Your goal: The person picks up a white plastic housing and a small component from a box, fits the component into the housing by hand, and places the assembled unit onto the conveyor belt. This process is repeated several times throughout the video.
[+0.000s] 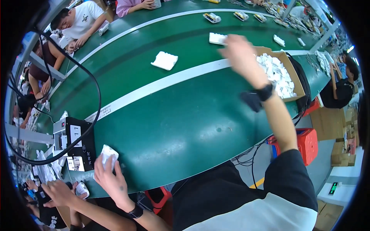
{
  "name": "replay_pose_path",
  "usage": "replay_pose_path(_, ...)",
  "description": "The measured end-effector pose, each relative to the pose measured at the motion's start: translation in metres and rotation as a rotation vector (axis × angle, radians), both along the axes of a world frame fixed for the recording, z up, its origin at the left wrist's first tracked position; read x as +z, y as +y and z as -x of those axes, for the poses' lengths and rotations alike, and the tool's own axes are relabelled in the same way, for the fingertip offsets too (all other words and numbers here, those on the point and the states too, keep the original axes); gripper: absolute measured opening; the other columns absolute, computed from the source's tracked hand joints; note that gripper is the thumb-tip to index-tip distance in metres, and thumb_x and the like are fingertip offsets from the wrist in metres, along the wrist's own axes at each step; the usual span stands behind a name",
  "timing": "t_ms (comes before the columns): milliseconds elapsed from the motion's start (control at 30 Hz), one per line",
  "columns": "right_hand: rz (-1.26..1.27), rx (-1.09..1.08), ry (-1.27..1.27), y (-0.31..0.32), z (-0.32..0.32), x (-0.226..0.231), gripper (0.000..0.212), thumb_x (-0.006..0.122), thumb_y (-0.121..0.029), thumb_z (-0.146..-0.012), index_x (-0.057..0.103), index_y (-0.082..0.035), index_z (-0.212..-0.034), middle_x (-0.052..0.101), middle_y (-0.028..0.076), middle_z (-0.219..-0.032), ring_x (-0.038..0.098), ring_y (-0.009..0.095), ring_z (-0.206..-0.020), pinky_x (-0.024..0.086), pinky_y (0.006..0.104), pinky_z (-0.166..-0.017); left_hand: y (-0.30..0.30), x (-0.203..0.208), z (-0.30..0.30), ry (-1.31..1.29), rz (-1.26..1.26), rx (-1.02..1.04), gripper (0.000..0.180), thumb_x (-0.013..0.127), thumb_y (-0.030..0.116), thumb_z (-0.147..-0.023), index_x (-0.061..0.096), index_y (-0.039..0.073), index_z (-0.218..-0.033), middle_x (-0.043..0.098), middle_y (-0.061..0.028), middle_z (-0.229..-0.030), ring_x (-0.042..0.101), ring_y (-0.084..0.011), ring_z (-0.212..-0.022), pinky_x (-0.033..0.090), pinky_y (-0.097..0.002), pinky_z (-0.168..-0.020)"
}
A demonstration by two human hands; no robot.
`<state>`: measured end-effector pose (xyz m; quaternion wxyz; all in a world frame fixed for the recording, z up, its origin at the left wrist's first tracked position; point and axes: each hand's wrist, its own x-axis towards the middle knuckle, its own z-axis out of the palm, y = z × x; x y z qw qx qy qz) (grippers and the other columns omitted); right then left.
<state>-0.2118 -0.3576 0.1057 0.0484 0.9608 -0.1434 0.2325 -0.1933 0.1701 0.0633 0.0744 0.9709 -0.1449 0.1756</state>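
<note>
My left hand (110,175) is closed around a white rounded casing (108,154) at the near left of the green bench, beside a black machine (79,140). Stretched far forward, my right hand (242,57) is smeared by motion. Its fingers are at the right end of a white rectangular casing (217,38) on the green conveyor belt; whether they grip it does not show. Another white casing (165,61) lies on the belt to the left of it. A dark strap with a dangling black piece (252,100) is on my right wrist.
A cardboard box (300,82) of crumpled-looking white pieces stands right of my right forearm. A black cable (99,90) loops across the left. A co-worker's hand (59,194) is at the lower left. Several partly assembled units (212,17) lie on the far belt. A red stool (308,146) stands at the right.
</note>
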Motion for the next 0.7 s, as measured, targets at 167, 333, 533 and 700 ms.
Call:
replay_pose_path(167,-0.12,-0.451,0.594,-0.14,0.135,0.0,0.034,0.078,-0.028,-0.085,0.074,-0.009,-0.113,0.076,0.018,-0.109,0.07,0.039,-0.109,0.057,0.0492,-0.093,-0.026,-0.016,-0.016,0.05,0.089,-0.114,0.023,0.072,0.013,-0.096,0.078,0.01,-0.117,0.07,-0.0101,-0.125,0.065,-0.0332,-0.117,0.037,-0.055,-0.117)
replay_pose_path(333,-0.121,-0.396,0.434,-0.128,0.159,-0.017,0.022,0.075,-0.019,-0.086,0.074,-0.009,-0.106,0.076,0.019,-0.101,0.071,0.04,-0.103,0.057,0.0512,-0.089,-0.088,-0.002,-0.022,0.108,0.131,-0.449,0.02,0.076,0.011,-0.091,0.078,0.009,-0.111,0.07,-0.0091,-0.12,0.065,-0.0322,-0.113,0.043,-0.0491,-0.11)
replay_pose_path(533,0.003,-0.333,0.264,-0.099,0.146,0.014,0.013,0.068,-0.01,-0.094,0.07,0.0,-0.103,0.074,0.02,-0.088,0.072,0.04,-0.089,0.056,0.051,-0.079,-0.153,0.002,-0.024,0.173,0.184,-0.839,0.025,0.076,0.013,-0.092,0.075,0.012,-0.117,0.068,-0.0076,-0.128,0.066,-0.029,-0.118,0.04,-0.052,-0.116)
replay_pose_path(700,-0.134,0.059,0.057,-0.05,0.115,0.031,0.011,0.062,-0.004,-0.097,0.067,-0.001,-0.107,0.07,0.019,-0.093,0.068,0.041,-0.083,0.055,0.05,-0.078,-0.177,0.003,-0.048,0.152,0.262,-0.969,0.032,0.082,0.019,-0.087,0.073,0.01,-0.116,0.066,-0.0112,-0.131,0.059,-0.0353,-0.124,0.045,-0.0492,-0.107)
